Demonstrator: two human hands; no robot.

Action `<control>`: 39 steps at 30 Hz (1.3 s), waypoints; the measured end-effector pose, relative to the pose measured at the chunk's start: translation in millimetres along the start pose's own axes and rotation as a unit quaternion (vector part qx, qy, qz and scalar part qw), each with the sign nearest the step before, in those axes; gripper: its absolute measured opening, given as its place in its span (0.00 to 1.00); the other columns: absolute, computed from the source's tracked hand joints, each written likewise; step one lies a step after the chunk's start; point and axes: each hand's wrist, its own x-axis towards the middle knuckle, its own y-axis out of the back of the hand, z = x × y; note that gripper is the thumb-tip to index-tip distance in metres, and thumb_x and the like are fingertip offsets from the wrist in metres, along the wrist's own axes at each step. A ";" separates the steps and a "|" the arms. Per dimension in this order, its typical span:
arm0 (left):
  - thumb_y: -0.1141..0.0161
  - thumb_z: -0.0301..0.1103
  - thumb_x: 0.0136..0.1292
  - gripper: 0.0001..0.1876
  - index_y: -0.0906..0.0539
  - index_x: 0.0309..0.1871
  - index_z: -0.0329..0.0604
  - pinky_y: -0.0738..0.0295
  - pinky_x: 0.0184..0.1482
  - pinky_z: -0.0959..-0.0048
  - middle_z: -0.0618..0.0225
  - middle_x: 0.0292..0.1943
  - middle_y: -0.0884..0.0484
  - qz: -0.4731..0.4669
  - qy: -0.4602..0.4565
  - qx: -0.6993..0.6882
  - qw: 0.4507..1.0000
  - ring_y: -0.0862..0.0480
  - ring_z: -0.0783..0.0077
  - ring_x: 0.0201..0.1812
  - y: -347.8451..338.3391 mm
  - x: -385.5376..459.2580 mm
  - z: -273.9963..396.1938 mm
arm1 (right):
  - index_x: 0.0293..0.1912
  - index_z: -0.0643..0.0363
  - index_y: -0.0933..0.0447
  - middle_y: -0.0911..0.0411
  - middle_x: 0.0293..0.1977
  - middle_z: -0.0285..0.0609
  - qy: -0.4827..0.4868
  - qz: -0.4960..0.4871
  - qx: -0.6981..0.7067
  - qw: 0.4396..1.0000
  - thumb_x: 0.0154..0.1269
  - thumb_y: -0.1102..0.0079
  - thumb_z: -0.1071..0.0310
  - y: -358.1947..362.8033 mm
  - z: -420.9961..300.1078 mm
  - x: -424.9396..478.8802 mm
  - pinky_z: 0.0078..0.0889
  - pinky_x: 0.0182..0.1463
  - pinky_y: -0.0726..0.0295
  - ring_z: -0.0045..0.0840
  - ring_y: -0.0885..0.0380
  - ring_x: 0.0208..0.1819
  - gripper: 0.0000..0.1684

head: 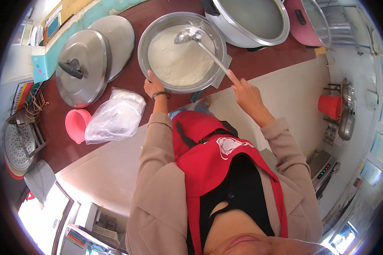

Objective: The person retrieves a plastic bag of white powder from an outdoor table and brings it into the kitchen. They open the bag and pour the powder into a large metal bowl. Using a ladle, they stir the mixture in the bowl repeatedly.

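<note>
A wide metal basin (143, 60) stands on the dark red table, holding a pale flour-like mass (175, 59). My left hand (153, 85) grips the basin's near left rim, a dark bangle at its wrist. In my right hand (246, 95) is the handle of a metal ladle (210, 54). The ladle's bowl is over the far part of the pale mass, with white powder clinging to it. Whether the bowl touches the mass I cannot tell.
Two metal lids (83, 68) lie left of the basin. Nearer are a pink plastic scoop or cup (78, 126) and a clear plastic bag (116, 118) with white contents. A large pot (253, 19) of cloudy liquid and a pink pot (306, 24) stand to the right on the table (268, 62).
</note>
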 end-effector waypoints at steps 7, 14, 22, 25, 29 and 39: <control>0.35 0.54 0.57 0.27 0.16 0.30 0.30 0.26 0.33 0.62 0.55 0.25 0.16 -0.050 -0.059 -0.081 0.994 0.19 0.65 0.25 -13.0 80.1 3.9 | 0.72 0.43 0.46 0.22 0.30 0.51 -0.026 -0.043 -0.066 0.997 0.67 0.49 0.66 -29.3 -11.2 61.6 0.47 0.30 0.21 0.47 0.20 0.27 0.36; 0.31 0.45 0.54 0.21 0.17 0.25 0.29 0.28 0.29 0.65 0.58 0.19 0.18 -0.004 -0.020 -0.084 0.996 0.24 0.70 0.20 -20.7 66.0 7.5 | 0.74 0.42 0.53 0.21 0.23 0.54 -0.093 -0.078 0.011 0.993 0.70 0.52 0.64 -42.4 7.7 30.3 0.54 0.31 0.25 0.50 0.21 0.27 0.37; 0.32 0.46 0.54 0.22 0.17 0.25 0.29 0.26 0.29 0.63 0.56 0.21 0.16 0.043 0.017 -0.083 0.995 0.20 0.65 0.21 -14.2 41.6 15.4 | 0.74 0.47 0.54 0.23 0.22 0.59 -0.145 -0.117 0.084 0.979 0.71 0.53 0.63 -47.2 -5.8 -15.7 0.57 0.33 0.27 0.55 0.23 0.28 0.37; 0.33 0.46 0.54 0.22 0.16 0.25 0.30 0.25 0.29 0.62 0.55 0.21 0.16 0.059 0.020 -0.079 0.995 0.19 0.62 0.21 -12.1 34.4 17.8 | 0.74 0.48 0.55 0.24 0.21 0.61 -0.151 -0.107 0.139 0.973 0.70 0.53 0.63 -50.7 -14.0 -27.0 0.58 0.34 0.28 0.58 0.24 0.28 0.37; 0.33 0.48 0.54 0.23 0.16 0.25 0.30 0.25 0.29 0.61 0.55 0.21 0.16 0.065 0.025 -0.075 0.995 0.19 0.61 0.22 -6.2 18.5 30.8 | 0.74 0.50 0.55 0.26 0.21 0.64 -0.156 -0.085 0.229 0.957 0.69 0.53 0.65 -62.4 -23.1 -42.0 0.58 0.33 0.30 0.60 0.26 0.27 0.38; 0.33 0.48 0.54 0.23 0.18 0.23 0.30 0.26 0.29 0.59 0.53 0.21 0.16 0.086 0.036 -0.104 0.990 0.20 0.58 0.21 -15.2 20.9 12.7 | 0.74 0.52 0.56 0.28 0.18 0.64 -0.139 -0.111 0.245 0.953 0.68 0.51 0.68 -42.5 -33.1 -77.1 0.57 0.30 0.32 0.60 0.28 0.23 0.40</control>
